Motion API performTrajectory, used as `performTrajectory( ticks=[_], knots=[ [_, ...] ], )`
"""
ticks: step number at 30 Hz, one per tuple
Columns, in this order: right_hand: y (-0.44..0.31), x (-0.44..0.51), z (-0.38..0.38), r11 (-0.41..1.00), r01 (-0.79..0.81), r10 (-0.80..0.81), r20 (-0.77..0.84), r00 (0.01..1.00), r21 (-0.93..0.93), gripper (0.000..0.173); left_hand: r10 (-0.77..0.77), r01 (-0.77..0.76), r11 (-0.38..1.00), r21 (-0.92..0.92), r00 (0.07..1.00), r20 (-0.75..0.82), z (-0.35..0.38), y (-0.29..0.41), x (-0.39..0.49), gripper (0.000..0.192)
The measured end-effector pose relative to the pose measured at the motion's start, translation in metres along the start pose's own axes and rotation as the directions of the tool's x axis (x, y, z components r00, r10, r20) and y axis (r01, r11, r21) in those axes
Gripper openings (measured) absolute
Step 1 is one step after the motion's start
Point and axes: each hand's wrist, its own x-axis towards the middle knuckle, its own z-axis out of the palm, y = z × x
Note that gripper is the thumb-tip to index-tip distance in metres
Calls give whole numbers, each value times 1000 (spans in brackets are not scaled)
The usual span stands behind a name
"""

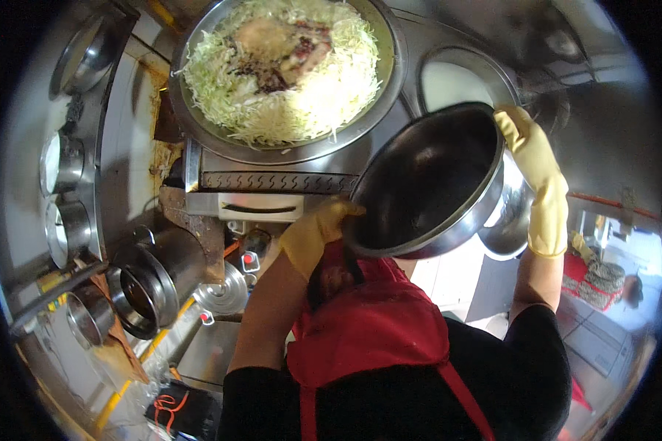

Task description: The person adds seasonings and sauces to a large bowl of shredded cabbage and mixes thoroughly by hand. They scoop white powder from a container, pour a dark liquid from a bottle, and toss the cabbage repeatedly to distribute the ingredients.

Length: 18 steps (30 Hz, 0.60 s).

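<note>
Both my hands wear yellow rubber gloves. Between them I hold a large, deep metal bowl (pixel 430 182), tilted, its dark inside facing up. My left hand (pixel 328 223) grips the near left rim. At the upper right rim is my right hand (pixel 521 132), fingers over the edge. Beyond the bowl, a wide metal basin (pixel 198 140) stands on the steel counter, heaped with shredded cabbage (pixel 331 105). Dark and brownish seasoning (pixel 281 55) lies on top of the cabbage. The bowl partly hides a round vessel with whitish contents (pixel 455 85) behind it.
A vented steel panel (pixel 281 182) and a handled drawer front (pixel 262 208) face me below the basin. At left stand a tall stockpot (pixel 165 275) and smaller metal pots (pixel 69 231). Another metal bowl (pixel 505 234) sits low at right, near bundled grey-and-red material (pixel 596 281).
</note>
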Motion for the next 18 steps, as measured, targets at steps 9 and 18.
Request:
performTrajectory(
  ticks=[9, 18],
  knots=[
    [176, -11, 118, 972, -226, 222, -59, 973, -66, 37, 358, -96, 812, 576, 861, -361, 35, 58, -28, 106],
    [224, -76, 218, 720, -569, 554, 165, 816, 397, 49, 534, 250, 409, 878, 714, -453, -5, 87, 30, 70]
  ],
)
